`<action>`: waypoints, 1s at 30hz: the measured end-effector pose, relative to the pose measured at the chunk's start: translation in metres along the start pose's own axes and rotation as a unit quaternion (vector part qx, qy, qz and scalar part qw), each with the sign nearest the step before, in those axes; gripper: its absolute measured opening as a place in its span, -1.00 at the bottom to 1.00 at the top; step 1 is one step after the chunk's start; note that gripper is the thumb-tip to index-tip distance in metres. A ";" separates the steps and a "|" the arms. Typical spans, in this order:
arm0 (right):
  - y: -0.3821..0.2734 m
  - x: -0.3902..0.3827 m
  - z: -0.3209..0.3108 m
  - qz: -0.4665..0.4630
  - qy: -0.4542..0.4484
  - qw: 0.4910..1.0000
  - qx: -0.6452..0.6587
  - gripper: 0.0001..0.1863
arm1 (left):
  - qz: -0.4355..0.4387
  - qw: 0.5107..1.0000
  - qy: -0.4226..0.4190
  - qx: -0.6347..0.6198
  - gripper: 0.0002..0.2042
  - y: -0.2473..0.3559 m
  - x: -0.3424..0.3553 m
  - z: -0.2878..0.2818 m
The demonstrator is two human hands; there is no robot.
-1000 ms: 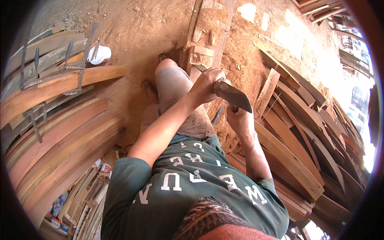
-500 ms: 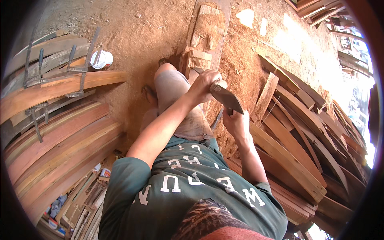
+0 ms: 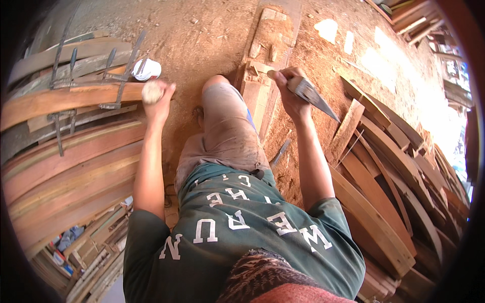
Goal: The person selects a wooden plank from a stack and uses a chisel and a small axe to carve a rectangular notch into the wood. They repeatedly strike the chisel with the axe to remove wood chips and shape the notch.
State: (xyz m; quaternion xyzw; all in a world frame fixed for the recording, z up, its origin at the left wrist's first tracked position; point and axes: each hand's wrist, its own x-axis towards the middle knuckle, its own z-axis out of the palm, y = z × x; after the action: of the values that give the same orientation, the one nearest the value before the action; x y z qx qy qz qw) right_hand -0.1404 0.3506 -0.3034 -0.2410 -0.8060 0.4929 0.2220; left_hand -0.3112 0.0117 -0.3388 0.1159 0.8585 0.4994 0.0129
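My left hand (image 3: 161, 107) is raised out to the left, its fingers closed round a pale, round-ended wooden piece (image 3: 152, 94). That piece is seen nearly end-on and slightly blurred, so its full length does not show. To the right of my knee, my right hand (image 3: 294, 98) grips a tool with a wide, dark, tapering metal blade (image 3: 314, 95). The blade points down to the right, and a light wooden end sticks out at the left of the fist. Just left of this hand lies a long timber (image 3: 256, 103) with a small wooden block (image 3: 260, 67) on it.
A chisel-like tool (image 3: 281, 151) lies in the sawdust beside my right thigh. Clamped curved timbers (image 3: 76, 98) and a white bucket (image 3: 147, 69) stand at left. Stacked curved planks (image 3: 374, 217) fill the right side. Sawdust (image 3: 212, 38) covers the ground ahead.
My hands, close together over my lap with the dark-bladed tool before, are now far apart. My left hand has swung out left; my right has moved forward with the blade.
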 end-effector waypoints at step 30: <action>-0.175 -0.144 0.156 -0.225 -0.536 0.812 -0.050 -0.77 | -0.769 0.622 -0.145 0.016 -0.68 -0.143 -0.735 -0.098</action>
State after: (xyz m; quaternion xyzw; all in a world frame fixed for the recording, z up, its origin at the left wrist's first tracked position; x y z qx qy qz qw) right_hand -0.1501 0.0861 -0.2283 0.2385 -0.8528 0.4388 -0.1525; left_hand 0.3635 -0.2950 -0.4813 -0.5158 0.6295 0.2702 0.5144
